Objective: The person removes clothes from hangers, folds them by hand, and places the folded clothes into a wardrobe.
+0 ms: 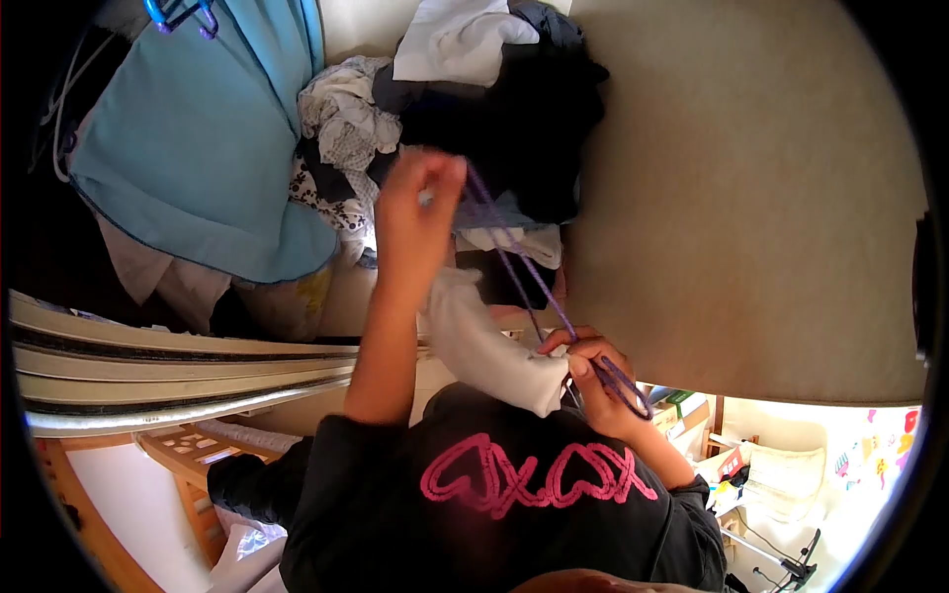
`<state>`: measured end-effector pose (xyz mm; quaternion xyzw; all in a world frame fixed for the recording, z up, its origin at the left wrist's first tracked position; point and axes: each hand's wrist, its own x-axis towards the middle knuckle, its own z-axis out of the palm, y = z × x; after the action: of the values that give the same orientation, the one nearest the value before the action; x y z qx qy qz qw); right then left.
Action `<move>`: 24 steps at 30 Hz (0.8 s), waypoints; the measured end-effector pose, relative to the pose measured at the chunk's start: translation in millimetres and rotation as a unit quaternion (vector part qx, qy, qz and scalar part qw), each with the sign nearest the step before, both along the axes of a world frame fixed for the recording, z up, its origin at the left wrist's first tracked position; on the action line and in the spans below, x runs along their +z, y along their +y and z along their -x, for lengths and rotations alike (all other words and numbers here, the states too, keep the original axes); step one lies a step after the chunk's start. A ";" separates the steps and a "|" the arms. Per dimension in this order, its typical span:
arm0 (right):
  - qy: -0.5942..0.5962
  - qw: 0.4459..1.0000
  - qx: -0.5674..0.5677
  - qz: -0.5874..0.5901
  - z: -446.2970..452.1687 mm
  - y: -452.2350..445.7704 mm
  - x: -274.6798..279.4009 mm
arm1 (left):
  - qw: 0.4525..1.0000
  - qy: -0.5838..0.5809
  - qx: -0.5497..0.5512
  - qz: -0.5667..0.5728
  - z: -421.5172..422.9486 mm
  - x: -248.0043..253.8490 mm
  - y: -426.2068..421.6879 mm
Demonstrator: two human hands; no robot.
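A thin purple clothes hanger (522, 255) slants between my two hands, seen nearly edge-on. My left hand (420, 193), a little blurred, is raised with fingers curled at the hanger's upper end. Lower down, near my chest, my right hand (600, 374) is closed around the other part of the hanger, and its rounded end sticks out below the fingers. A white cloth garment (484, 346) hangs beneath the hanger, its near end bunched against my right fingers. How the garment sits on the hanger is partly hidden.
A heap of dark clothes (494, 128) lies ahead in the wardrobe, with a white cloth (460, 40) on top. Light blue fabric (208, 148) hangs at left near a blue hanger (183, 15). A beige panel (741, 198) stands at right; sliding-door tracks (188, 381) run at left.
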<state>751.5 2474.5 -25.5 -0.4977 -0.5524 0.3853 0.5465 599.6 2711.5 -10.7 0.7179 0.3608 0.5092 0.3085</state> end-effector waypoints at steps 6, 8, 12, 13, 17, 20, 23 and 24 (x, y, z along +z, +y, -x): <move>0.047 0.996 -0.068 0.023 -5.2 -11.6 -7.3 | 0.965 0.080 0.161 -0.189 -81.1 -4.8 165.6; 0.065 0.991 -0.115 0.033 -5.3 -15.1 -6.2 | 0.963 0.197 0.148 -0.113 -100.8 -7.1 186.1; 0.036 0.987 -0.154 0.040 -11.5 -18.5 -8.1 | 0.962 0.233 0.099 -0.107 -108.3 -14.5 247.8; 0.034 0.985 -0.160 0.045 -11.9 -21.8 -7.8 | 0.961 0.228 0.105 -0.113 -105.5 -3.9 254.3; 0.025 0.981 -0.192 0.030 -14.1 -26.2 -11.6 | 0.995 -0.047 0.008 0.089 -71.0 42.6 270.3; 0.036 0.980 -0.188 0.054 -14.9 -28.2 -9.1 | 0.935 -0.285 -0.146 0.151 -37.4 29.9 359.3; 0.026 0.979 -0.189 0.069 -15.1 -27.8 -6.6 | 0.886 -0.382 -0.135 0.227 -41.8 75.2 329.9; 0.023 0.979 -0.190 0.072 -14.7 -27.3 -4.9 | 0.888 -0.365 -0.155 0.233 -50.3 84.0 315.0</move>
<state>766.2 2447.1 -30.4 -0.6229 -0.4057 0.3247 0.5848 649.9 3026.5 73.3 0.4356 0.2149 0.5826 0.6516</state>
